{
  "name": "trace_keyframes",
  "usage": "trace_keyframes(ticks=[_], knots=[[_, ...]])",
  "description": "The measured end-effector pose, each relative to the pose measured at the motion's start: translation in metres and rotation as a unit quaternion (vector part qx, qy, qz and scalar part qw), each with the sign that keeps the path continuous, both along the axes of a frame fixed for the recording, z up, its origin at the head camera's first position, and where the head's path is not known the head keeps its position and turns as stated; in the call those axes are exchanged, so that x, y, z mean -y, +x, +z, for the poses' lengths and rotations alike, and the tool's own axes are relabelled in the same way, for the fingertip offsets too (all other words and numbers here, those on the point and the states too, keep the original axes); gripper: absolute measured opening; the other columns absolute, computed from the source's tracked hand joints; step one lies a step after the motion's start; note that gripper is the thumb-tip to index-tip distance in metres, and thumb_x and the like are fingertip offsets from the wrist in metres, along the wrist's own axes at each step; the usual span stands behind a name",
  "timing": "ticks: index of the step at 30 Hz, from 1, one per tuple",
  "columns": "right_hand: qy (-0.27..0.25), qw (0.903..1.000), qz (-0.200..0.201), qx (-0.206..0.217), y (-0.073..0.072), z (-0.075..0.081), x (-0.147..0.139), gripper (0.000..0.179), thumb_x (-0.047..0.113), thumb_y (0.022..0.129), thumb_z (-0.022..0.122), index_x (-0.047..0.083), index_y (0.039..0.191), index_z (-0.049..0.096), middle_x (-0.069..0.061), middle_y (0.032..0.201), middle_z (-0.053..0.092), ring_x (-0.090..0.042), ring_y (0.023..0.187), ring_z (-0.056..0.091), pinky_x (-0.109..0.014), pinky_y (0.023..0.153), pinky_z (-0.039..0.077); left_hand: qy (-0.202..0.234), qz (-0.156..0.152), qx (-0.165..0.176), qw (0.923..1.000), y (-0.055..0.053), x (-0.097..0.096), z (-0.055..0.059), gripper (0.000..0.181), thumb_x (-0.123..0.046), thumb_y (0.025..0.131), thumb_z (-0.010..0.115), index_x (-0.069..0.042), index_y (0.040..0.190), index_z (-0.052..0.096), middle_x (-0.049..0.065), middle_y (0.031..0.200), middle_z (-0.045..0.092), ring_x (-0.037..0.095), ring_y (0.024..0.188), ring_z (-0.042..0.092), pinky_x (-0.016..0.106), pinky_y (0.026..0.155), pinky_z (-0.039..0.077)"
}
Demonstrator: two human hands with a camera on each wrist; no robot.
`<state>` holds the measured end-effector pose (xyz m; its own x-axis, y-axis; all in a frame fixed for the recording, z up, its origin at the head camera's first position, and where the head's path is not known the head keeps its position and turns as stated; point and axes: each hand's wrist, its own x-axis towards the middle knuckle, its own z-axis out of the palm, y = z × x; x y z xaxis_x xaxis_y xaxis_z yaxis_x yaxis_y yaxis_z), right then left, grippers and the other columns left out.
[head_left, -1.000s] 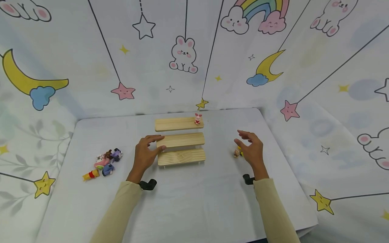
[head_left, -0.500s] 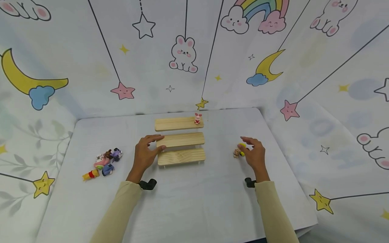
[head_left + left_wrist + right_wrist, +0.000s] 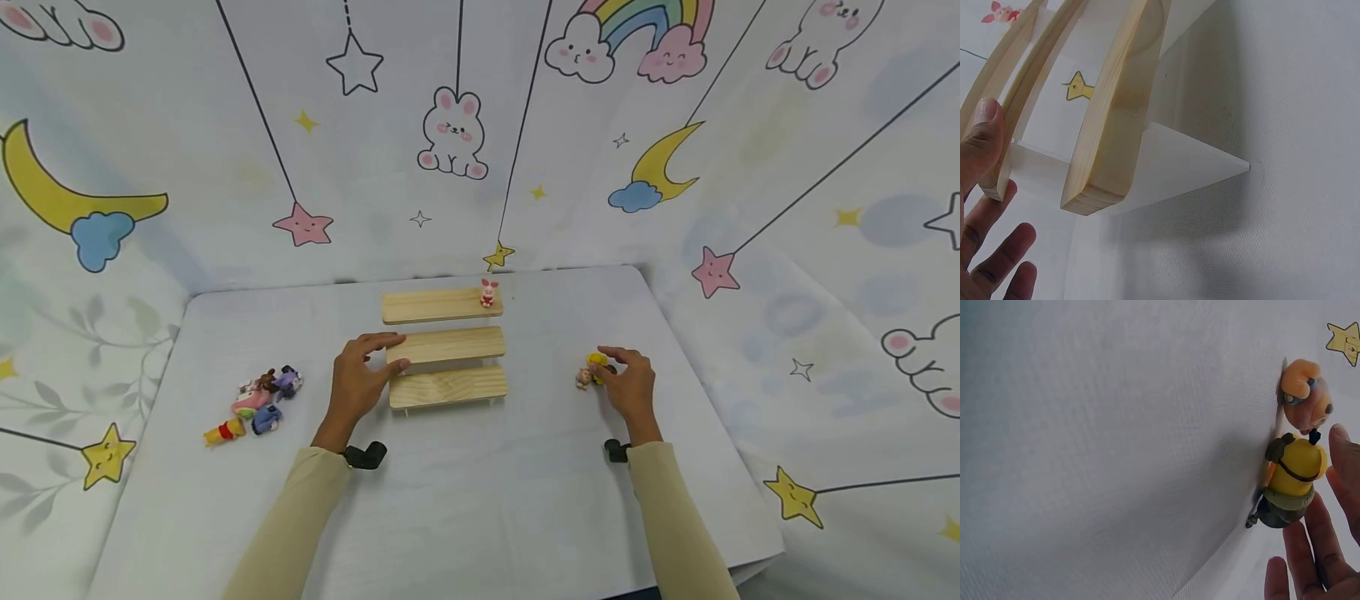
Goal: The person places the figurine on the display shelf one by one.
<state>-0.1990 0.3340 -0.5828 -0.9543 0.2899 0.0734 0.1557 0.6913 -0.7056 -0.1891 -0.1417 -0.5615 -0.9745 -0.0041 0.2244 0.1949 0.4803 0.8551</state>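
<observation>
Cloth printed with rabbits, stars and moons hung behind the table. Near the table's far edge the shelf stood in three wooden steps on white legs; it looked stiff, yet perhaps light enough to slide if bumped, so the ends of its steps seemed good places to steady it.

The left hand pinched the left end of the middle step between thumb and forefinger, its other fingers loosely apart. The right hand curved about the yellow toy, thumb to one side and fingers to the other; whether they pressed on it could not be told.

A heap of toys lay near the table's left side, well apart from the shelf. The yellow toy was on the table to the right of the shelf, just beside a brown toy. It was probably light, hard plastic, sturdy but slippery at the round head, so a fingertip hold around its middle looked surest. The brown toy crowded its left side, leaving more finger room on the right. A pink toy sat on the right end of the top step, close to the edge, where a knock could tip it. Bare table stretched between the yellow toy and the shelf, giving room for sideways movement.
</observation>
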Motion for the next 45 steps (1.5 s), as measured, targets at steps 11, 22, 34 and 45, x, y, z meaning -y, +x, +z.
trace_keyframes(ticks=[11,22,34,45], knots=[[-0.004,1.0,0.004,0.008,-0.006,-0.006,-0.001,0.033,0.017,0.097,0.081,0.008,0.128,0.077,-0.02,0.135,0.067,-0.04,0.13,0.057,-0.056,0.11,0.045,-0.003,0.001,0.0,1.0,-0.001,0.0,-0.001,0.047,-0.031,0.087,0.089,-0.026,0.132,0.077,0.005,0.139,0.071,0.031,0.12,0.061,0.053,0.1,0.049],[-0.023,0.9991,-0.021,0.027,-0.009,-0.004,0.003,0.03,0.013,0.099,0.077,0.005,0.128,0.076,-0.022,0.136,0.064,-0.039,0.128,0.06,-0.052,0.105,0.053,-0.004,0.0,0.002,1.0,0.0,-0.002,0.001,0.047,-0.031,0.087,0.089,-0.025,0.132,0.077,0.005,0.138,0.071,0.03,0.12,0.061,0.052,0.101,0.049],[-0.031,0.9991,-0.022,-0.016,-0.014,0.009,0.014,0.03,0.015,0.1,0.077,0.009,0.129,0.076,-0.018,0.138,0.065,-0.037,0.128,0.063,-0.052,0.11,0.05,-0.005,0.002,0.006,1.0,-0.001,0.0,0.001,0.047,-0.031,0.087,0.089,-0.025,0.132,0.077,0.005,0.139,0.071,0.029,0.12,0.061,0.05,0.101,0.048],[-0.059,0.9977,-0.003,-0.033,-0.013,0.031,0.036,0.031,0.017,0.098,0.08,0.013,0.128,0.077,-0.016,0.135,0.067,-0.037,0.125,0.064,-0.053,0.11,0.05,-0.004,0.002,0.0,1.0,-0.001,0.0,0.001,0.047,-0.032,0.087,0.089,-0.025,0.132,0.077,0.005,0.138,0.071,0.028,0.119,0.061,0.047,0.099,0.047]])
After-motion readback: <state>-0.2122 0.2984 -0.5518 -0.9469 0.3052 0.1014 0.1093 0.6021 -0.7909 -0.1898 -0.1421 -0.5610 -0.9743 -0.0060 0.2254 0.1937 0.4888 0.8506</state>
